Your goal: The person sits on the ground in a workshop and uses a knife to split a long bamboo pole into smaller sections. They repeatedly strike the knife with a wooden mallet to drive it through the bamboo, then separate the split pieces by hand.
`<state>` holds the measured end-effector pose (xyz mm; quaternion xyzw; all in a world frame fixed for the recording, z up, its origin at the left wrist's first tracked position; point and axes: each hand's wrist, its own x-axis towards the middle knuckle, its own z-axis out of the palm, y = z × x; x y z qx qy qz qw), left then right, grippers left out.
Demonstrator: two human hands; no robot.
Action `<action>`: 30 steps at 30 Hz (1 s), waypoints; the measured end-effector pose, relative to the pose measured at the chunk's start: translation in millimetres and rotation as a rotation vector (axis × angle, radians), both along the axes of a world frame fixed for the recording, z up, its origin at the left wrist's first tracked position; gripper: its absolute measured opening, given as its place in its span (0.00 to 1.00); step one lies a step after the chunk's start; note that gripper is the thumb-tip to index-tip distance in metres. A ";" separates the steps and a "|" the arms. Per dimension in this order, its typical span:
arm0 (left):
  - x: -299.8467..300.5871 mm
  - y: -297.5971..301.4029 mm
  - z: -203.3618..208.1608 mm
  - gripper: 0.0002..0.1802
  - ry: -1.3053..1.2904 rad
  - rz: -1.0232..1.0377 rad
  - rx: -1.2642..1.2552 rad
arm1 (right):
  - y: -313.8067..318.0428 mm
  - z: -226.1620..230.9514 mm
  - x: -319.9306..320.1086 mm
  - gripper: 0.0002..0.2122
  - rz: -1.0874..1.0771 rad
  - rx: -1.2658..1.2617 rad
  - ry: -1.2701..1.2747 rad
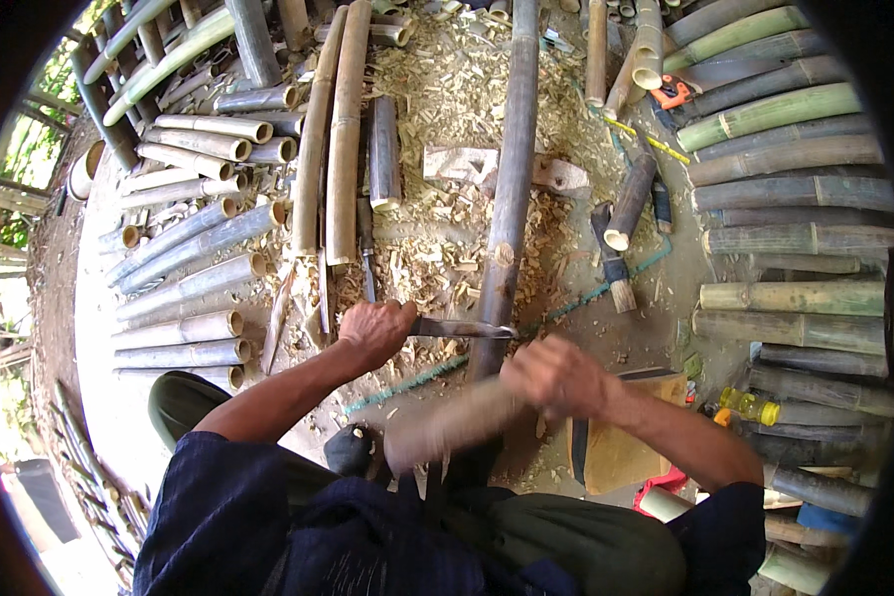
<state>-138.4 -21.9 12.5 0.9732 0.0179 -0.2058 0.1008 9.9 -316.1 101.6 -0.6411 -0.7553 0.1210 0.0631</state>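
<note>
My left hand (375, 328) is closed round the handle of a knife (457, 329). Its dark blade points right and lies across a long grey bamboo pole (512, 179), which runs from the far edge toward my body. My right hand (556, 377), smeared by motion, grips a thick round wooden mallet (452, 422) whose head extends to the lower left, over the pole's near end. Under the pole, farther off, sits a notched pale wooden block (462, 165). Beyond my left hand lies a narrow-bladed tool (368, 253) with a dark handle.
Cut bamboo tubes (194, 238) lie along the left; more bamboo poles (795, 238) line the right. Wood shavings (447, 89) cover the floor. An orange-handled saw (675, 91), a short bamboo tube (631, 199), a yellow bottle (750, 405) and a brown board (621, 452) lie right.
</note>
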 end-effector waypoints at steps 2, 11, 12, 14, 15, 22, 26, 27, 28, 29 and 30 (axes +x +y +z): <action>7.4 -7.0 3.1 0.05 0.010 -0.022 -0.007 | -5.5 -21.7 12.8 0.25 0.167 0.362 0.080; 7.3 -8.5 1.8 0.05 -0.011 -0.025 -0.013 | -7.3 -18.3 29.3 0.24 0.013 0.145 0.122; 11.4 -10.0 0.8 0.05 -0.009 -0.019 -0.021 | -12.4 -31.1 45.2 0.25 0.022 0.220 0.157; 12.5 -7.1 -1.7 0.05 0.004 0.007 -0.025 | -8.8 -35.6 47.0 0.20 -0.245 -0.088 -0.233; 11.2 -5.9 -2.3 0.05 -0.009 -0.001 -0.020 | -9.6 -38.4 34.1 0.19 -0.242 -0.140 -0.233; 8.5 -8.8 -4.7 0.06 -0.012 -0.029 -0.023 | -20.0 -47.1 52.5 0.22 -0.235 -0.161 -0.333; 9.0 -0.1 -5.0 0.06 0.012 -0.023 0.003 | 5.3 -3.0 7.2 0.16 -0.044 -0.113 -0.082; 10.8 -2.1 -1.3 0.06 -0.005 -0.044 0.017 | -1.8 -16.4 1.3 0.16 0.039 0.131 0.026; 11.4 -4.9 1.8 0.07 -0.019 -0.071 0.027 | -2.7 -21.9 11.9 0.16 0.019 0.159 0.061; 13.0 -4.3 -2.5 0.07 -0.021 -0.076 0.025 | -3.5 -25.5 33.5 0.16 0.003 0.186 0.090; 14.8 -5.3 -8.3 0.06 0.003 -0.052 -0.006 | -6.6 -28.6 51.5 0.16 -0.014 0.215 0.118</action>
